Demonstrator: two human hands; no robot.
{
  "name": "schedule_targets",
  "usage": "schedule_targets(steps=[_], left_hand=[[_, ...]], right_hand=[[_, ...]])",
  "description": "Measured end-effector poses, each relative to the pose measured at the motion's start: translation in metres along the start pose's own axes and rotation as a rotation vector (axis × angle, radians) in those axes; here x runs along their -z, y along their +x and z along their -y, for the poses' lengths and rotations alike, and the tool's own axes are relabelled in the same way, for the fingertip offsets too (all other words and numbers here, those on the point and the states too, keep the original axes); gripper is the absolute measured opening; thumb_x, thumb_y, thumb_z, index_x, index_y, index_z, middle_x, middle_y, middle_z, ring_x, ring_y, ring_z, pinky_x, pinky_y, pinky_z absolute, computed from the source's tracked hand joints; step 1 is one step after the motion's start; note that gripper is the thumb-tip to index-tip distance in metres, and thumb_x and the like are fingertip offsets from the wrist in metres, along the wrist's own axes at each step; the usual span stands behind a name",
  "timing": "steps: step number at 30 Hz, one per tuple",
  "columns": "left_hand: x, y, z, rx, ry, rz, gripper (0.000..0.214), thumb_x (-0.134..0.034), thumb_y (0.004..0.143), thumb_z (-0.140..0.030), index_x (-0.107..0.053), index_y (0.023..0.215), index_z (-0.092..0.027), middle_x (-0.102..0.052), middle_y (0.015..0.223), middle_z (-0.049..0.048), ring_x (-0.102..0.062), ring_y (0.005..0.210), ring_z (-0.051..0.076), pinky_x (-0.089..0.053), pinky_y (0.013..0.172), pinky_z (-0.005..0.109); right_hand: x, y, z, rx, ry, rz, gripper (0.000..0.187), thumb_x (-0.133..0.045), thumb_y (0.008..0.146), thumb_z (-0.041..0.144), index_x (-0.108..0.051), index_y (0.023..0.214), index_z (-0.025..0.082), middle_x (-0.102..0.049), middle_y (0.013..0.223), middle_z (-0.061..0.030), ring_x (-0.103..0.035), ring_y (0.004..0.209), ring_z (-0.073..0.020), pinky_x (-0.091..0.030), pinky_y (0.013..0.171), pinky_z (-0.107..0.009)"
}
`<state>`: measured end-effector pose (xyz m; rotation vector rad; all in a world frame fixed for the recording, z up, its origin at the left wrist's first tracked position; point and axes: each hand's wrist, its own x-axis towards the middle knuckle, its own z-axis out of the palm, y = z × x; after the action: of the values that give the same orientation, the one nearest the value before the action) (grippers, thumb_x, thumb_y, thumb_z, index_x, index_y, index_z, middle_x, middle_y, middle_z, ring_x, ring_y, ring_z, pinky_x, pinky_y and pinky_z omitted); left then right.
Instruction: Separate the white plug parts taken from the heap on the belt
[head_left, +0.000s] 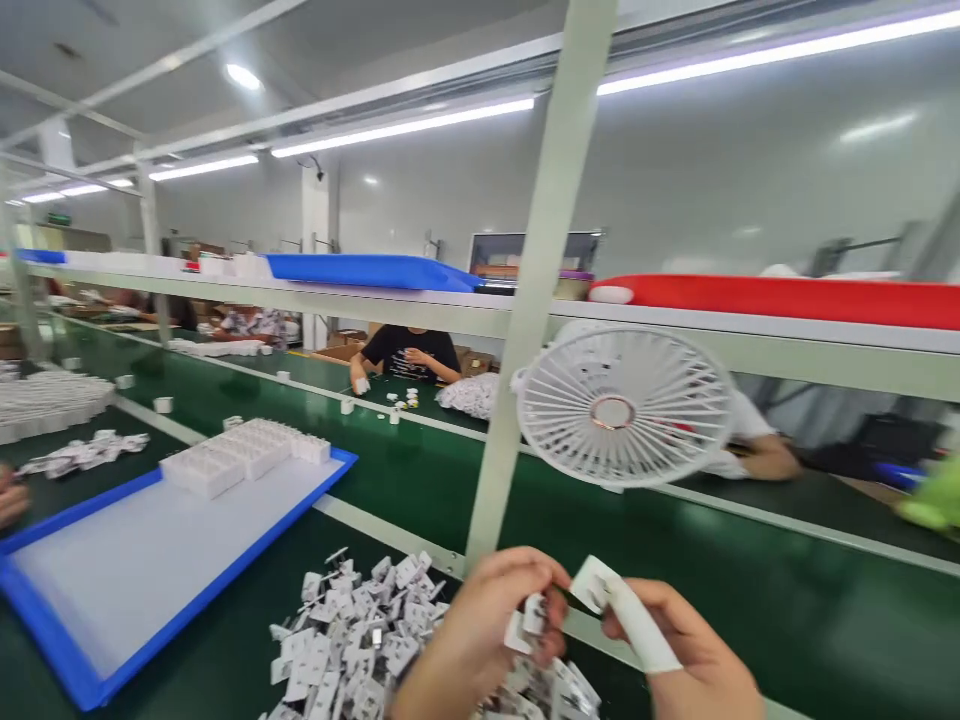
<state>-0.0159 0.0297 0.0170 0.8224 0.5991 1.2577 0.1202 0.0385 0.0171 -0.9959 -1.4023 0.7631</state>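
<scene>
My left hand point(480, 625) is at the bottom middle, fingers pinched round a small white plastic part point(527, 622). My right hand point(679, 650), with a white cot on one finger, pinches another small white part point(592, 583) right beside it. The two hands almost touch above a heap of small white plastic parts point(352, 640) on the green table point(420, 490).
A blue tray point(120, 590) with rows of white parts point(240, 452) lies at the left. A white post point(525, 300) and a white fan point(624, 408) stand just ahead. Other people work across the belt. Blue and red trays sit on the upper shelf point(450, 310).
</scene>
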Motion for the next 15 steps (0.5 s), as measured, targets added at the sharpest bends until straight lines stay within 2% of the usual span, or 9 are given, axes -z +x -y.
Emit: schedule_targets(steps=[2,5,7,11,15], left_hand=[[0.002,-0.009,-0.003,-0.046,0.134,0.050,0.019,-0.056,0.067,-0.034,-0.056,0.067,-0.015,-0.045,0.050,-0.0039,-0.038,0.040,0.007,-0.025,0.044,0.024],[0.003,-0.023,-0.012,-0.088,0.316,0.104,0.018,-0.055,0.073,-0.030,-0.060,0.068,-0.014,-0.045,0.051,-0.0041,-0.040,0.048,0.008,-0.027,0.051,0.024],[0.002,-0.030,-0.018,-0.091,0.459,0.125,0.018,-0.052,0.077,-0.030,-0.061,0.072,-0.015,-0.045,0.053,-0.0045,-0.038,0.050,0.009,-0.027,0.053,0.025],[-0.003,-0.037,-0.021,-0.097,0.793,0.086,0.024,-0.043,0.080,-0.037,-0.057,0.073,-0.017,-0.040,0.056,-0.0053,-0.033,0.052,0.009,-0.023,0.049,0.025],[0.000,-0.036,-0.021,-0.127,0.836,0.054,0.026,-0.041,0.081,-0.036,-0.053,0.067,-0.018,-0.039,0.054,-0.0052,-0.032,0.051,0.009,-0.021,0.048,0.025]], right_hand=[[-0.003,-0.006,0.007,-0.064,0.122,-0.033,0.010,-0.065,0.059,0.026,-0.057,0.059,0.019,-0.052,0.050,0.0041,-0.047,0.053,-0.0107,-0.037,0.054,-0.018],[-0.009,-0.014,0.016,-0.162,0.269,0.003,0.019,-0.064,0.063,0.028,-0.051,0.055,0.018,-0.047,0.049,0.0054,-0.042,0.051,-0.0088,-0.034,0.054,-0.018],[-0.012,-0.018,0.021,-0.196,0.284,0.014,0.023,-0.063,0.067,0.031,-0.049,0.055,0.017,-0.047,0.050,0.0053,-0.041,0.052,-0.0090,-0.033,0.054,-0.019],[-0.013,-0.023,0.027,-0.200,0.257,0.037,0.023,-0.062,0.069,0.031,-0.049,0.056,0.017,-0.048,0.054,0.0043,-0.041,0.055,-0.0099,-0.032,0.054,-0.019],[-0.013,-0.024,0.030,-0.163,0.199,0.075,0.018,-0.060,0.070,0.030,-0.053,0.059,0.017,-0.048,0.054,0.0046,-0.042,0.056,-0.0098,-0.034,0.056,-0.019]])
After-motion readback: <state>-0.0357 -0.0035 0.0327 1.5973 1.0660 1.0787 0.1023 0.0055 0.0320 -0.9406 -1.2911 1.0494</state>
